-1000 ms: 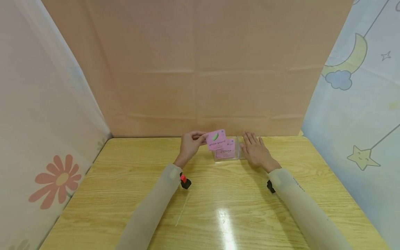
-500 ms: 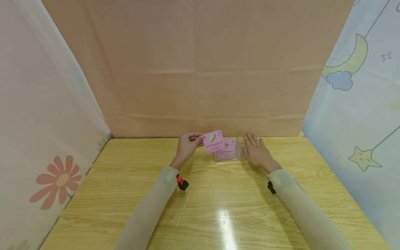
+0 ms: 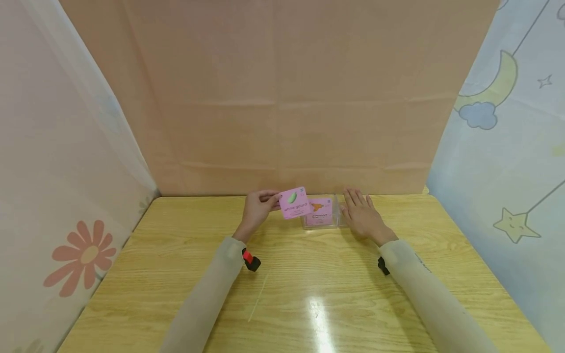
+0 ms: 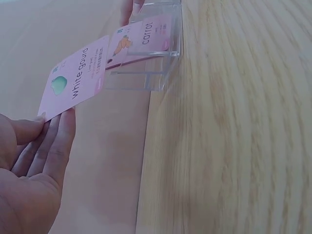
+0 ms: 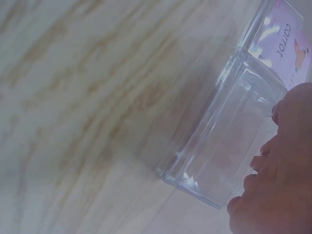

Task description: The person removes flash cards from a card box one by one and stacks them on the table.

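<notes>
My left hand [image 3: 258, 211] pinches the left edge of a pink flashcard [image 3: 294, 203] printed "white gourd" with a green gourd picture. In the left wrist view, the thumb is on the card's printed face and the fingers are behind it. Just right of it, a "carrot" flashcard [image 3: 322, 210] leans in one compartment of a clear plastic card holder [image 5: 195, 141]. The held card's right edge overlaps the carrot card in the head view. My right hand [image 3: 364, 215] lies with its fingers straight at the holder's right compartment, in which no card shows.
The holder stands near the back edge of a wood-grain table [image 3: 291, 294], before a brown backdrop [image 3: 273, 98]. Patterned curtains hang at the left [image 3: 66, 147] and right. A black and red wrist device [image 3: 251, 260] sits below the left hand.
My left hand has moved left and slightly toward me with the white gourd card, uncovering more of the carrot card. The right hand has stayed in place.
</notes>
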A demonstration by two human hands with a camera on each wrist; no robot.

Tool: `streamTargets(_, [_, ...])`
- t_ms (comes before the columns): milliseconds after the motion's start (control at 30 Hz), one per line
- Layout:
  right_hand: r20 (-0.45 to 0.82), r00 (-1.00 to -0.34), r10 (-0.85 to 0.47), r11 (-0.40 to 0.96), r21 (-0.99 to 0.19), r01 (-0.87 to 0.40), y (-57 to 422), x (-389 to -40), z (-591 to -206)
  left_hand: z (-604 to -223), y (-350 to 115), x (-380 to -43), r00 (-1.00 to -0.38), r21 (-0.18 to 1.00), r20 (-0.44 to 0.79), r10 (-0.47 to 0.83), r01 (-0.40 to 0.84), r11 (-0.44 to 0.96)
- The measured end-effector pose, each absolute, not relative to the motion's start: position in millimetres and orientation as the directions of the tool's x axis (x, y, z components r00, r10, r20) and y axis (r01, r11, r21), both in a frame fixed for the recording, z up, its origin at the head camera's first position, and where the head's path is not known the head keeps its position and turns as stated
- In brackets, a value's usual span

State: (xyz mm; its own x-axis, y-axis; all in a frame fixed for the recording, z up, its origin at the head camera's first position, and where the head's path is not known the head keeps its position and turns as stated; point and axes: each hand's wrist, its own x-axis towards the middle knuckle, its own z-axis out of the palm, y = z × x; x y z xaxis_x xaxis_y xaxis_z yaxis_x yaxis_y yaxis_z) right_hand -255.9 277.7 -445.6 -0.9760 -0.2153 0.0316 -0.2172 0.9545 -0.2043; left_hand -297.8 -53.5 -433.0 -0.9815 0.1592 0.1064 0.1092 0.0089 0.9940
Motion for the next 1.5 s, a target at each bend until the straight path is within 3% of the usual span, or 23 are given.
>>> streamTargets(833, [0.019,-0.977,-0.211,0.956,-0.205,-0.210,280,-253,-451,-450,-87,-295,-0.992,0.995,0.054,0.115,0.063,0.075])
streamTargets(1500, [0.037,-0.975,-0.218,0.953,-0.208,-0.221,278,-251,-446,-463,-111,-291,-0.990,0.989,-0.112,0.080,-0.104,0.102])
